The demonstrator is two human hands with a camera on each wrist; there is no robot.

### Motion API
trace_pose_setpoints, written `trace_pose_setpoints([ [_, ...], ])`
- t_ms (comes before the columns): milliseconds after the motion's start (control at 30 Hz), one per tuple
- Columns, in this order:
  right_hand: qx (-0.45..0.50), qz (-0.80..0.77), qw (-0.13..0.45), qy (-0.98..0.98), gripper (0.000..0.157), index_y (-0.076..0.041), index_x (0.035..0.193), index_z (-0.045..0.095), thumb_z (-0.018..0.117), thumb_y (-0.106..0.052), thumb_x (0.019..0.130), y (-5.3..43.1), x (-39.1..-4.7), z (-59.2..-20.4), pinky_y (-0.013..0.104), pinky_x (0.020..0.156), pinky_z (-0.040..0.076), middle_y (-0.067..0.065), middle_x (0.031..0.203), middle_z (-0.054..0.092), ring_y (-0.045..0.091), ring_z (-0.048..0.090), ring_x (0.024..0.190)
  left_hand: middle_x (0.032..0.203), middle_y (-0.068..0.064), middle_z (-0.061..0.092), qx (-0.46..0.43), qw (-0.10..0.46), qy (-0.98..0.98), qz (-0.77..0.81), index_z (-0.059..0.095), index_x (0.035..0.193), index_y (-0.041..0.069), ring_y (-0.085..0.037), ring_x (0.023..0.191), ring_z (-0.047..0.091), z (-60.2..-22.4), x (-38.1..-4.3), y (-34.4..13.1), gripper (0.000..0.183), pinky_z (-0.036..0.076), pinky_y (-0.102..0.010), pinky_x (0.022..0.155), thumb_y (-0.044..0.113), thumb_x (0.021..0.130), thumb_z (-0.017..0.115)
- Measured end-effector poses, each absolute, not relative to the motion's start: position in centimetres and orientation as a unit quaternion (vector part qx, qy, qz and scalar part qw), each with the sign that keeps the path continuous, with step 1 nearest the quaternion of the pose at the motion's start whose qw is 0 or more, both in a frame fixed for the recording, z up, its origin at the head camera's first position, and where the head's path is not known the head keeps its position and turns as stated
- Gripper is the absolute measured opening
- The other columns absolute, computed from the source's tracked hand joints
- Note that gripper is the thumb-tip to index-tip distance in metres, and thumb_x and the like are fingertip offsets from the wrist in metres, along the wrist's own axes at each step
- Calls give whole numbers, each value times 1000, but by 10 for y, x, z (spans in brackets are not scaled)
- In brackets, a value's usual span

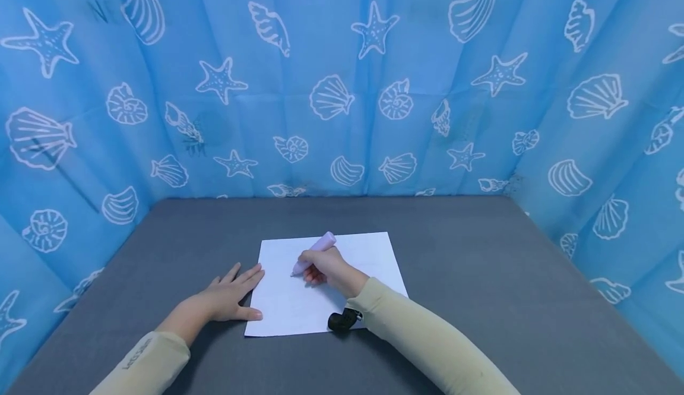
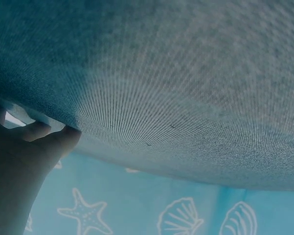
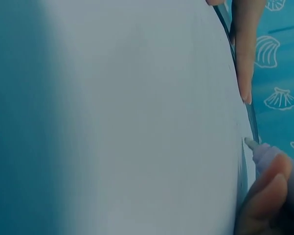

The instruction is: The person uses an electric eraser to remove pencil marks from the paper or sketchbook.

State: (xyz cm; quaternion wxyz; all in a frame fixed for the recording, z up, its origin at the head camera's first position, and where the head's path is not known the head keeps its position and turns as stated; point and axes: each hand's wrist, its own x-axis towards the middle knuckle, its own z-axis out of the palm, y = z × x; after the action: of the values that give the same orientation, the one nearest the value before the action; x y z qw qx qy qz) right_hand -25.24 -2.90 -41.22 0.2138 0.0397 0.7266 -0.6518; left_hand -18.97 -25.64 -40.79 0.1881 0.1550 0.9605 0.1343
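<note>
A white sheet of paper (image 1: pixel 288 309) lies on the grey tabletop. My right hand (image 1: pixel 332 269) grips a thick lilac marker (image 1: pixel 323 243) over the sheet, its barrel slanting up to the right. In the right wrist view the marker's narrow tip (image 3: pixel 250 142) points down close at the paper's surface. No clear marks show on the sheet. Fingers spread, my left hand (image 1: pixel 228 299) rests at the paper's left edge, with its fingertips and thumb tip on or right at the margin. The left wrist view catches that hand (image 2: pixel 19 161) in shadow against the cloth.
Grey cloth covers the table (image 1: pixel 459 264) around the paper. A blue curtain (image 1: pixel 342 139) with white shells and starfish hangs along the back and both sides. A black wrist device (image 1: pixel 343 320) sits under the right sleeve (image 1: pixel 422 329), over the sheet's front edge.
</note>
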Motion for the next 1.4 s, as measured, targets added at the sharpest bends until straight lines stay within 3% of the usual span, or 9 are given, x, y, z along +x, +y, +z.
trace_pose_setpoints([
  [667,57,-660,207,720,15,0,82,61,66,-13,85,-24,-255,-409,20,43,43,5,54,53,9,50,43,160,-13,19,161,186,961,125,26,154,8,-50,143,6,-402,-193,-250,102,10,-73,105,63,79,67],
  [1167,22,-648,247,720,15,3,89,63,63,-12,85,-16,-257,-406,21,48,48,7,60,56,11,53,47,160,-15,18,158,185,961,130,26,153,7,-51,142,6,-402,-189,-253,100,10,-74,104,60,80,68],
  [1400,61,-652,214,725,10,1,81,59,63,-9,81,-22,-255,-406,19,42,42,5,53,52,9,48,42,160,-15,18,154,191,960,138,25,154,7,-51,142,5,-400,-188,-255,100,9,-74,104,60,81,68],
])
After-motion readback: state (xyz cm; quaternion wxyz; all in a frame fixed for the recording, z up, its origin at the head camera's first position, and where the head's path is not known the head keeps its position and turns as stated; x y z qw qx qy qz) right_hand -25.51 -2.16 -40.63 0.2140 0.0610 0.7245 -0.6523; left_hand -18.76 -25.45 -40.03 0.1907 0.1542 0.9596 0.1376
